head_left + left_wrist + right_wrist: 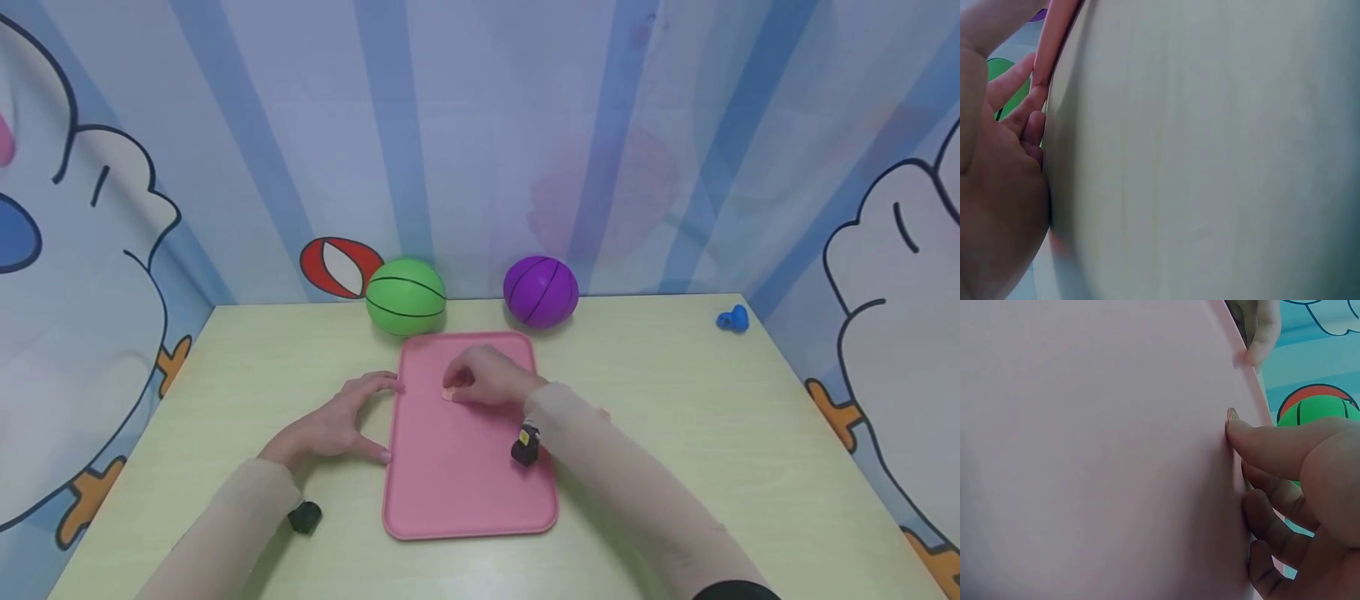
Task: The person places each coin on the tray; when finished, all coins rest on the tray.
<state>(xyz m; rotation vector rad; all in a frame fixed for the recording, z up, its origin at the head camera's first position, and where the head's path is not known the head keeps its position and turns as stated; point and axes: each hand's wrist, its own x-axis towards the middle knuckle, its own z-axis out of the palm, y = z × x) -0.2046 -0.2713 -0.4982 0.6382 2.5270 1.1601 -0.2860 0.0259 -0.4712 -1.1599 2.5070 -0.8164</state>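
A pink rectangular tray lies on the table. Over its upper half, my right hand pinches a small, pale, flat round piece between thumb and fingers, close to the tray surface. In the right wrist view only a thin edge of the piece shows at the thumb tip; its kind I cannot tell. My left hand is spread along the tray's left side, with fingertips and thumb tip at the rim. The left wrist view shows its fingers against the pink edge.
Behind the tray stand a green ball on the left and a purple ball on the right. A small blue object sits at the table's far right corner. A small pinkish thing peeks out beyond the right sleeve.
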